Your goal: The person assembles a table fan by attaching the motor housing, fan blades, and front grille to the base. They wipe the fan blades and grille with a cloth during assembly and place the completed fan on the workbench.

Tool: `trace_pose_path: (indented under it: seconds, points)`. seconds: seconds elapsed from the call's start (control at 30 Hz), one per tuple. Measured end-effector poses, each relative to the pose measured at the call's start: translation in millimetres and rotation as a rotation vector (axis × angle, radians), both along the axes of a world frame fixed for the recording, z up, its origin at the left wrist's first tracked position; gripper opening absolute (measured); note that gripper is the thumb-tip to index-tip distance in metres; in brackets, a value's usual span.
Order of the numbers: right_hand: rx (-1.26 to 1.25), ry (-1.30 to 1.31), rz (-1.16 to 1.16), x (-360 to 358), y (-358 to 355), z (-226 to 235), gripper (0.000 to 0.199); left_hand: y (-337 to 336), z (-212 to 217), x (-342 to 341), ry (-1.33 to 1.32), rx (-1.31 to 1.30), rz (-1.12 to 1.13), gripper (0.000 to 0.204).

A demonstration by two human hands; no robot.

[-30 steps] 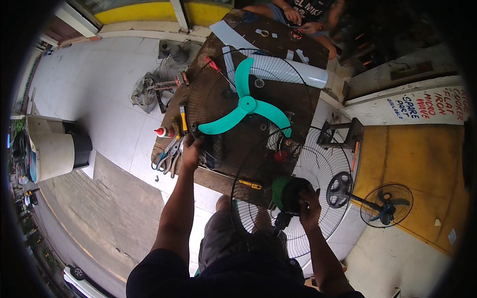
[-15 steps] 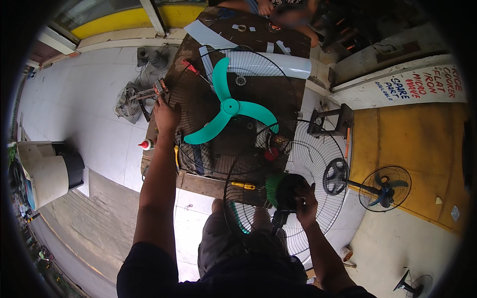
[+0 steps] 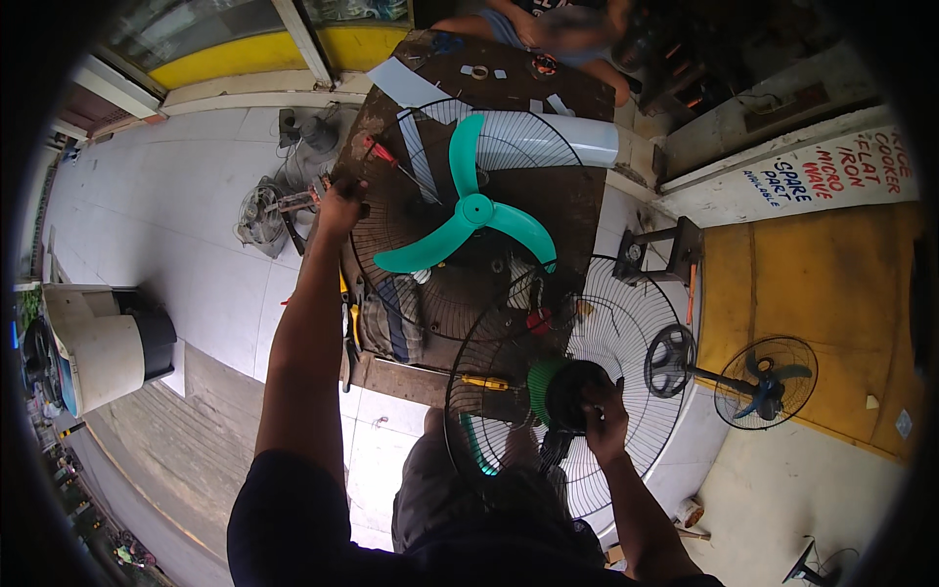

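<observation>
Though dim, black motor housing (image 3: 565, 401) against bent right fingers (image 3: 608, 395), their exact grip unclear.

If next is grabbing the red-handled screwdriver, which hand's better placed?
Probably the left hand: it's close to the red-handled screwdriver, though whether it holds something is unclear. The right hand is farther away, at the black fan motor housing.

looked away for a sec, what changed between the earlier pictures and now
The left hand moved forward along the left edge of the table, from the tools near the front to beside a metal part; whether it grips anything is unclear. The right hand stayed at the black motor housing, and the green blades stayed over the table.
</observation>
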State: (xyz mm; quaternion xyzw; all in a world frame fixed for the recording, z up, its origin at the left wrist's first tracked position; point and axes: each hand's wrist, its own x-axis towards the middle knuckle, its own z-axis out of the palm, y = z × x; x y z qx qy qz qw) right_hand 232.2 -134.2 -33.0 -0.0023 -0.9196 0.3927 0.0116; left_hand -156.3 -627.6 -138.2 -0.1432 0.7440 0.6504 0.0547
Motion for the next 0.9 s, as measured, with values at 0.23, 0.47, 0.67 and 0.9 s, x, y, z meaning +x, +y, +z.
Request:
trace_pose_path:
  seconds: [0.23, 0.47, 0.67, 0.9]
  points:
    - [0.009, 0.033, 0.011, 2, 1, -5, 0.028, -18, -29, -19, -0.089, 0.106, 0.081, 0.054]
    - [0.023, 0.011, -0.007, -1, -3, -2, 0.031, -38, -99, 58, 0.175, -0.645, -0.312, 0.040]
    - [0.028, -0.026, -0.028, -6, -10, 4, 0.024, -5, -104, 78, 0.208, -1.043, -0.471, 0.055]
    - [0.016, -0.003, 0.000, -5, -8, 1, 0.024, 1, -116, 56, 0.447, -1.355, -0.618, 0.058]
